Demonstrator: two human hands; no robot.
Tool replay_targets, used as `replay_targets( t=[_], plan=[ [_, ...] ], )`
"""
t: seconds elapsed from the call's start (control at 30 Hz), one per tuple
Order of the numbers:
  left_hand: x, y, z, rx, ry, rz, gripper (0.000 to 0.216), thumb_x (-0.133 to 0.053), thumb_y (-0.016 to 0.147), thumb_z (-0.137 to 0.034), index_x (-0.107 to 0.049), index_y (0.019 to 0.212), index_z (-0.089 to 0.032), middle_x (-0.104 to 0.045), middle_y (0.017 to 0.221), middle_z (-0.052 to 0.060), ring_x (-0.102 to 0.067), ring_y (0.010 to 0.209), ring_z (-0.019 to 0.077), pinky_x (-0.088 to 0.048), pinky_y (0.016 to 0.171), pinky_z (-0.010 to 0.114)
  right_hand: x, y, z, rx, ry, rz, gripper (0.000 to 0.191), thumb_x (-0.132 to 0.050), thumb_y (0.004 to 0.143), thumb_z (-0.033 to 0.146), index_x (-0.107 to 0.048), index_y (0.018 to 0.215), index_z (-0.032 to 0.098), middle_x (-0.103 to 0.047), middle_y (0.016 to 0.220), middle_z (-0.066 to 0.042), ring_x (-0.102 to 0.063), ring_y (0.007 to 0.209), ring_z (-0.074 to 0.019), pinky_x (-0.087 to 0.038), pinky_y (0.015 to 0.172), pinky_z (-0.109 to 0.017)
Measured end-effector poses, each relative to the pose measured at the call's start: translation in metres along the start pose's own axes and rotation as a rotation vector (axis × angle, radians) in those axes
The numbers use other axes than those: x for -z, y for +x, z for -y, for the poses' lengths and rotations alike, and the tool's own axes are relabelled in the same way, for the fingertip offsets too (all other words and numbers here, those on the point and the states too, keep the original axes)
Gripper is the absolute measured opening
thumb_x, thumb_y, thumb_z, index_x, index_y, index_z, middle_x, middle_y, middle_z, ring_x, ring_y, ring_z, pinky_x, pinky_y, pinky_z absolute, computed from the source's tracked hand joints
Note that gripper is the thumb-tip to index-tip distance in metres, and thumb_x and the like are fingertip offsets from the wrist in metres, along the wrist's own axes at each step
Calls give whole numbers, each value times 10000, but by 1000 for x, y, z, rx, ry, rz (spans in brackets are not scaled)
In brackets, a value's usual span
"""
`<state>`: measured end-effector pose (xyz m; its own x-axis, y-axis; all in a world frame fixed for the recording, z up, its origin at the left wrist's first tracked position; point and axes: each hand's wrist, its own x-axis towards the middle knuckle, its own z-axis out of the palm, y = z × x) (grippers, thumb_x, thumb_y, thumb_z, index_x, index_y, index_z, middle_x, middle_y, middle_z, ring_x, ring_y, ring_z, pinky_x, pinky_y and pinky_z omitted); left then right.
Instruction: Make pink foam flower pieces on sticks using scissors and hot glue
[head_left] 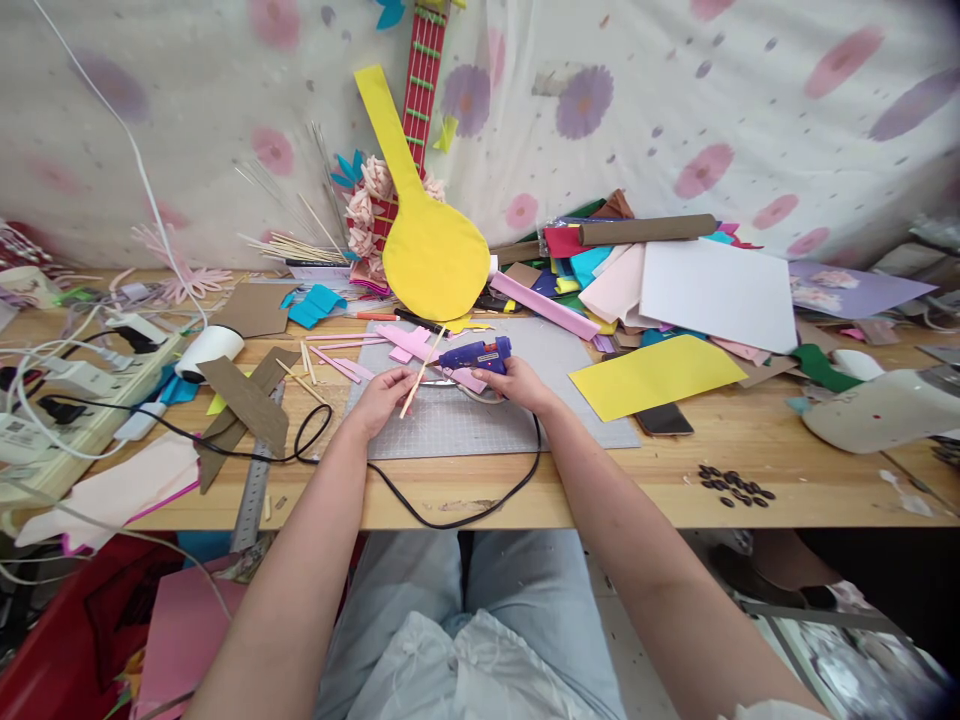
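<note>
Resting in the right hand's [517,385] grip, blue glue gun [476,355] beside the left hand's [382,397] thin stick [421,372].

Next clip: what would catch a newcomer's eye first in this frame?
The big yellow guitar-shaped cutout leaning against the flowered cloth at the back stands out most. Below it, on the grey cutting mat at the table's middle, the right hand grips a blue glue gun while the left hand holds a thin wooden stick. To the right lies a heap of coloured sheets.
</note>
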<state>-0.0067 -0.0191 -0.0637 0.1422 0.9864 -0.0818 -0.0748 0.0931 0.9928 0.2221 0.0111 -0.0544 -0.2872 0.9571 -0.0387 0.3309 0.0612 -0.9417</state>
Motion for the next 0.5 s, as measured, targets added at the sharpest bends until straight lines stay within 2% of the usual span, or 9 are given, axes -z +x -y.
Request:
replay_targets(
  t=[0.13, 0.33, 0.5],
  plan=[
    [1, 0, 0, 7, 20, 25, 295, -657, 624, -412, -609, 756, -153, -455, 538, -42, -399, 435, 57, -373, 388, 182, 3, 1, -1, -2, -10, -42, 406, -634, 593, 553, -548, 687, 168, -469, 528, 13, -409, 442, -83, -344, 413, -236],
    [2, 0, 0, 3, 45, 41, 302, -648, 633, -411, -609, 773, -147, -449, 550, -44, -392, 451, 55, -366, 393, 179, 5, 5, -4, 7, -21, -118, 429, -621, 580, 579, -527, 682, 172, -495, 560, 17, -428, 441, -81, -357, 426, -238],
    [2, 0, 1, 1, 55, 58, 313, -650, 630, -412, -622, 785, -141, -450, 549, -38, -388, 455, 56, -363, 395, 180, 8, 5, -5, -3, -16, -134, 410, -619, 594, 560, -539, 702, 172, -469, 510, 31, -409, 416, -78, -353, 420, -238]
  ],
)
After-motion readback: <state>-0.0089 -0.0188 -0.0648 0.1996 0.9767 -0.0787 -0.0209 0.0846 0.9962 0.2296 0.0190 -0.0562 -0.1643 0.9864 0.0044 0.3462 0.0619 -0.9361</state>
